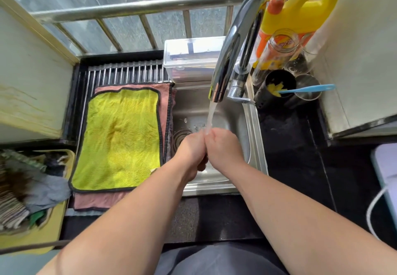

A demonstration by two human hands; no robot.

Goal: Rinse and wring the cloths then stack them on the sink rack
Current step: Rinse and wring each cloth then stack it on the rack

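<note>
A yellow-green cloth (120, 137) with black edging lies flat on a pink cloth (165, 100); both are spread over the roll-up sink rack (124, 73) covering the left of the steel sink (251, 124). A grey strip of another cloth (81, 212) shows under the pink one. Water (210, 115) runs from the chrome faucet (232, 44) onto my hands. My left hand (191, 148) and right hand (223, 145) are pressed together over the basin, fingers curled. No cloth shows between them.
A yellow tray (49, 238) at the left holds a heap of mixed cloths (32, 188). Behind the sink stands a clear plastic box (189, 55). Right of the faucet are a yellow jug (300, 10), a glass jar (277, 47) and a black holder (277, 90) with a blue-handled tool (311, 89).
</note>
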